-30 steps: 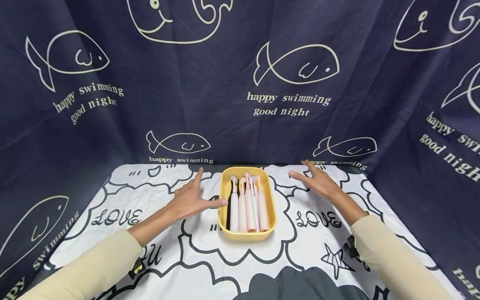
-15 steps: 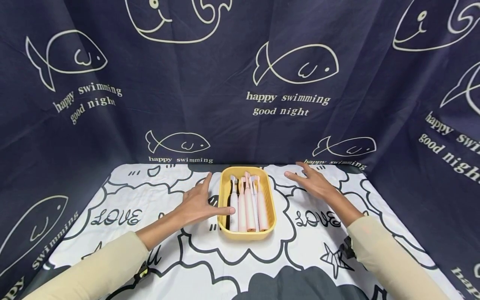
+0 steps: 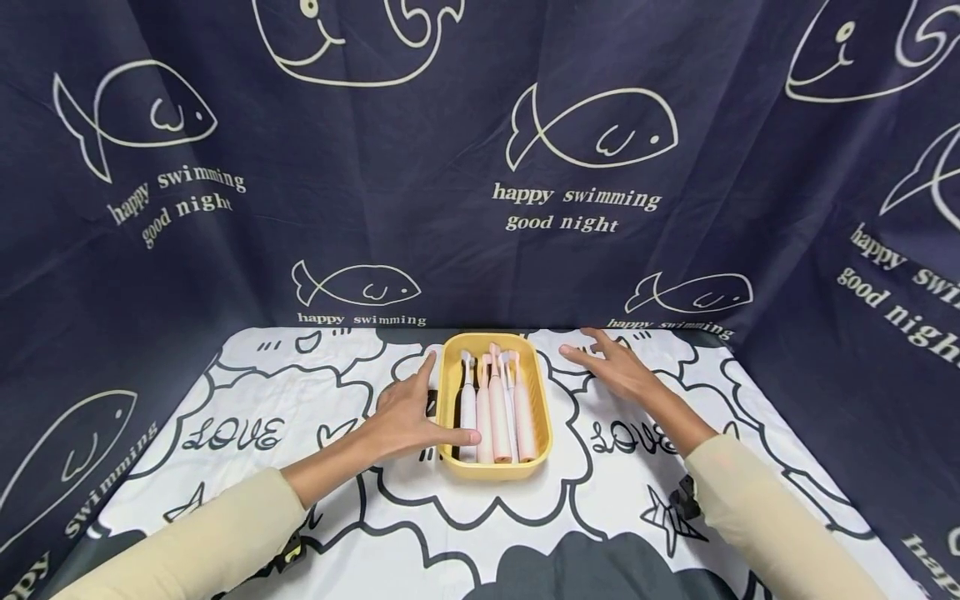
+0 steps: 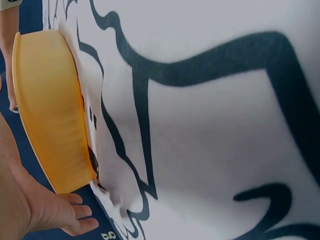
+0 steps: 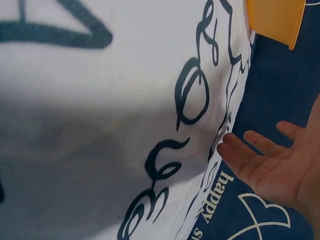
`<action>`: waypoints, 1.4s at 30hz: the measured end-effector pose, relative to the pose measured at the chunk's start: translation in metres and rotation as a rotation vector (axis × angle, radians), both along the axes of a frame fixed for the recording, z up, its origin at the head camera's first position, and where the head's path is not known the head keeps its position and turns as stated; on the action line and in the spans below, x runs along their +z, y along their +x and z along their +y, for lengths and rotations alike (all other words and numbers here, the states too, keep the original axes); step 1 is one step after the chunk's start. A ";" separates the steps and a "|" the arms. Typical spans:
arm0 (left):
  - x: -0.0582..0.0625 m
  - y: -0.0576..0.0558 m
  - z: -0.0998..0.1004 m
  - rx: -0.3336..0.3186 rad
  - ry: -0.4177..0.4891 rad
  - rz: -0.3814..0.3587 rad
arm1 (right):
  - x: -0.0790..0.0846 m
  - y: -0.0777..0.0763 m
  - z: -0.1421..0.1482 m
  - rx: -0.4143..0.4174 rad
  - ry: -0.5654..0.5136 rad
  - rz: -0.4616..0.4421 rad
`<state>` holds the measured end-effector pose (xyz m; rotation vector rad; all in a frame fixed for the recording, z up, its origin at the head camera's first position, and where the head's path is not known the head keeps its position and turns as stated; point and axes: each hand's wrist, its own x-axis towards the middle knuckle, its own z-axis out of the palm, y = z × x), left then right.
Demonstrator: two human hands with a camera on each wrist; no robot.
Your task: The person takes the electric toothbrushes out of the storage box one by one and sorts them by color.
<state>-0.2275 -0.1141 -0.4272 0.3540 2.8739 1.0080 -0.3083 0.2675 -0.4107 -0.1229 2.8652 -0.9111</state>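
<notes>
A yellow plastic basket (image 3: 543,417) stands in the middle of the table in the head view. Inside it lie several electric toothbrushes (image 3: 501,425), pink, white and black, side by side with their heads toward the back. My left hand (image 3: 408,417) is at the basket's left side, fingers extended, its thumb stretched over the front left of the basket. In the left wrist view that hand (image 4: 45,215) shows beside the basket's yellow wall (image 4: 52,110). To the right, apart from the basket, my right hand (image 3: 615,367) hovers with fingers spread and holds nothing.
A white cloth (image 3: 300,500) with dark cloud outlines and lettering covers the table. Navy curtains (image 3: 450,208) printed with fish enclose the back and both sides. Light sleeves (image 3: 187,542) cover both forearms.
My left hand has moved right, bringing its thumb over the basket's front left. My right hand has drifted a little left toward the basket. The basket and toothbrushes have stayed put.
</notes>
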 end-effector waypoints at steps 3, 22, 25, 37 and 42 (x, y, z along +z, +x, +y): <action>-0.005 0.001 0.003 0.000 0.021 -0.019 | -0.001 0.000 -0.002 0.002 -0.010 0.002; -0.014 0.001 0.006 -0.113 0.193 0.006 | -0.006 0.002 -0.026 0.024 -0.061 -0.026; -0.014 0.002 0.007 -0.144 0.206 0.027 | -0.008 0.003 -0.029 0.033 -0.085 -0.016; -0.017 0.005 0.010 -0.118 0.125 0.006 | -0.011 0.007 -0.042 0.084 -0.123 -0.009; -0.016 0.005 0.013 -0.100 0.102 -0.005 | -0.014 0.009 -0.045 0.102 -0.169 0.004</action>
